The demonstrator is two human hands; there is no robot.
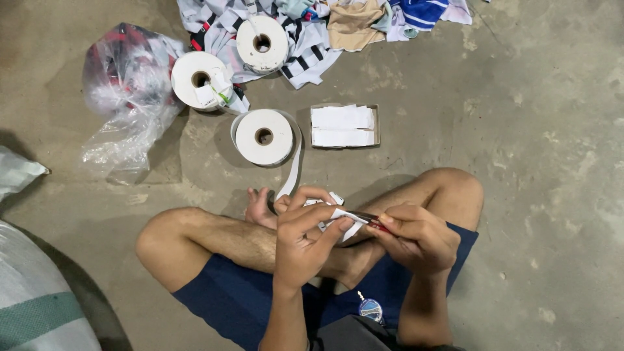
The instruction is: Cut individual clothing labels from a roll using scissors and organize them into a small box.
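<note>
Cutting white tape from a roll, cross-legged on bare concrete

The left hand (302, 237) had its fingers curled shut on the white strip (291, 174), pinching it taut so the scissors (369, 220) could bite; the right hand (416, 239) was closed round their handles, blades at the strip's end. The strip ran up toward twelve o'clock to the nearest roll (264, 136) — flat, smooth, with a hollow core. At one o'clock a shallow box (344, 126) held cut pieces stacked in neat rows. Two more rolls (198, 79) lay at eleven o'clock beside a crinkled plastic bag (127, 97) and rumpled striped cloth (305, 52).
</note>
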